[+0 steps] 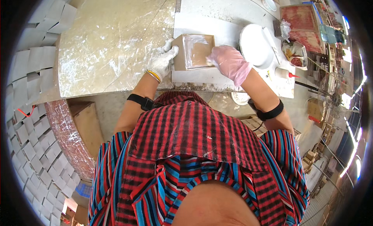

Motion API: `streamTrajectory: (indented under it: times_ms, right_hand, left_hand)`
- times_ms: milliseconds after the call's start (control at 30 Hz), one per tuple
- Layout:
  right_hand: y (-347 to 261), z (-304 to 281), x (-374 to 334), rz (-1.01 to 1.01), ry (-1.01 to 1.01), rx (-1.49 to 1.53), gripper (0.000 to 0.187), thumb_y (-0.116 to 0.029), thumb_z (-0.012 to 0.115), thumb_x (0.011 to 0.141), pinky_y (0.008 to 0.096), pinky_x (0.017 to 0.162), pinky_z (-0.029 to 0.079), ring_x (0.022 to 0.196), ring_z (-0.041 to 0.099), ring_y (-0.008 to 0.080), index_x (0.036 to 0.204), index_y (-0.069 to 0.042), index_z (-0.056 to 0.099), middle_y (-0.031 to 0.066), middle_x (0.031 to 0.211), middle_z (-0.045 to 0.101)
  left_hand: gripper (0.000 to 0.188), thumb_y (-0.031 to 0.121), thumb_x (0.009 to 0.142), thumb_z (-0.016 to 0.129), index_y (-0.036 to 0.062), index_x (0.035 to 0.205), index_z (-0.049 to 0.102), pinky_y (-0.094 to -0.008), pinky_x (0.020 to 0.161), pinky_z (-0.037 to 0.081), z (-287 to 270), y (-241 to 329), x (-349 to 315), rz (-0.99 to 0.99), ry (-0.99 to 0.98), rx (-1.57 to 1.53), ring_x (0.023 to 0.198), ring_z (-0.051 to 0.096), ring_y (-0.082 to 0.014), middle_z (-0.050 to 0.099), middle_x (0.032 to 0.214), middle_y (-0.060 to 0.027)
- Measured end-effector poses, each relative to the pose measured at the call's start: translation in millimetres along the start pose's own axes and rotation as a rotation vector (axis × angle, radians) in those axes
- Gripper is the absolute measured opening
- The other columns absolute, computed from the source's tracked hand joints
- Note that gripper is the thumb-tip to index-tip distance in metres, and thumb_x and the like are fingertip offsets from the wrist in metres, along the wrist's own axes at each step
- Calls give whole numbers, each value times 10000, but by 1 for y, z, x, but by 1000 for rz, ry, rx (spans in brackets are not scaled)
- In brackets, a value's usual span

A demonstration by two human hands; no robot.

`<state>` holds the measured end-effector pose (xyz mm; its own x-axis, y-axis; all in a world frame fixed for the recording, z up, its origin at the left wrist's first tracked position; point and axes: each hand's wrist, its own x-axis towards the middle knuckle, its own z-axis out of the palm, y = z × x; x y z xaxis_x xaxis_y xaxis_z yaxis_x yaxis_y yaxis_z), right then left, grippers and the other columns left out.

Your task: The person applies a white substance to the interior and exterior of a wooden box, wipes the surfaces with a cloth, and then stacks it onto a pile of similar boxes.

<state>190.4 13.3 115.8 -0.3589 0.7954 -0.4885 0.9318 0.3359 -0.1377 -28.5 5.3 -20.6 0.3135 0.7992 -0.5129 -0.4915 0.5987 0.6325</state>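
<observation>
A brown cardboard box lies on a white sheet on the worktable, its upper face streaked with a white paste-like coating. My left hand, in a white knitted glove, grips the box's left side, with the thumb near the top edge. At the box's right edge is my right hand in a pink glove, its fingers closed together. Something small and pale shows at those fingertips, too hidden to name. Just right of that hand stands a round white tub with a white flat stick on its right side.
Stacked pale boxes rise along the left. A white bottle with a red nozzle lies near the table's right end, below a plastic bag. A red-brown crate and a fan stand farther right. White smears mark the tan board.
</observation>
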Motion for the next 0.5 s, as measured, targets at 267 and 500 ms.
streamTrajectory:
  times_ms: [267, 500]
  right_hand:
    - [-4, 16, -1, -43, 60, 67, 243, -51, 584, 822, 435, 806, 501, 906, 635, 372, 1047, -84, 670, 182, 927, 667]
    - [5, -10, 27, 44, 457, 6, 131, -78, 543, 824, 413, 745, 543, 831, 671, 355, 837, -21, 661, 182, 853, 679]
  left_hand:
    - [667, 175, 933, 606, 14, 1484, 266, -290, 1034, 352, 0, -1, 2, 63, -19, 78, 1295, 395, -152, 411, 1454, -43]
    - [665, 203, 928, 620, 24, 1477, 291, -255, 919, 401, 0, 0, -3, 73, -17, 58, 1170, 459, -118, 474, 1376, -26]
